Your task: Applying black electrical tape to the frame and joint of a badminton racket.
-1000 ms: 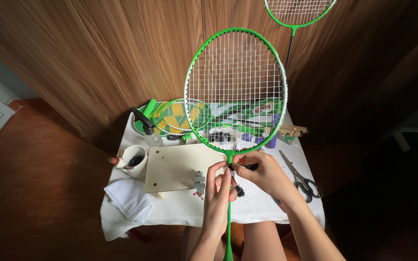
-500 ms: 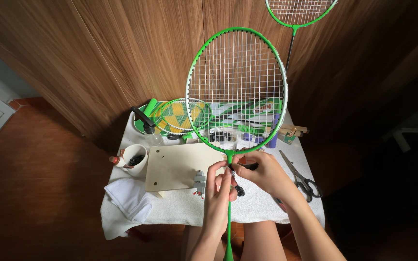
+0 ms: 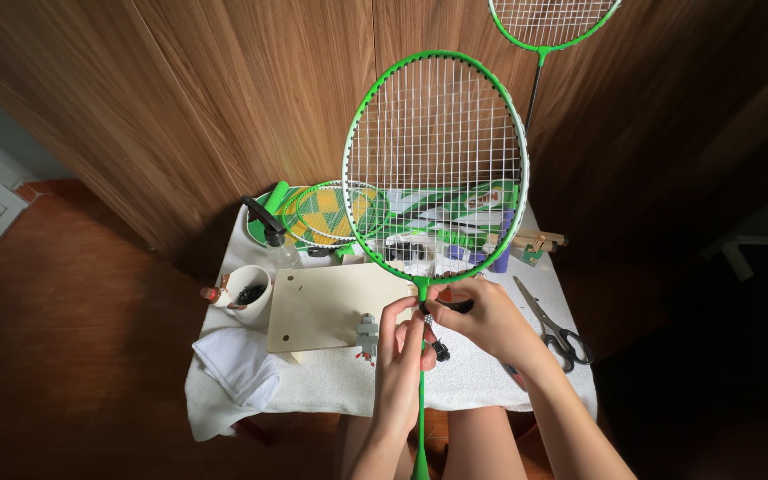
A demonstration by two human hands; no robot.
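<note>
A green badminton racket [image 3: 437,160] with white strings stands upright in front of me, its head over the small table. My left hand [image 3: 399,356] grips the green shaft just below the racket's throat. My right hand [image 3: 482,318] pinches a small dark piece at the throat, fingers closed around it. A small black part dangles beside the shaft under my hands.
A white-cloth table [image 3: 331,382] carries a pale wooden board [image 3: 331,302], a small metal clamp [image 3: 367,336], scissors [image 3: 551,324], a white cup [image 3: 249,293], a folded white cloth [image 3: 240,364], a spray bottle [image 3: 268,227] and racket packaging [image 3: 331,212]. A second racket [image 3: 548,22] hangs on the wooden wall.
</note>
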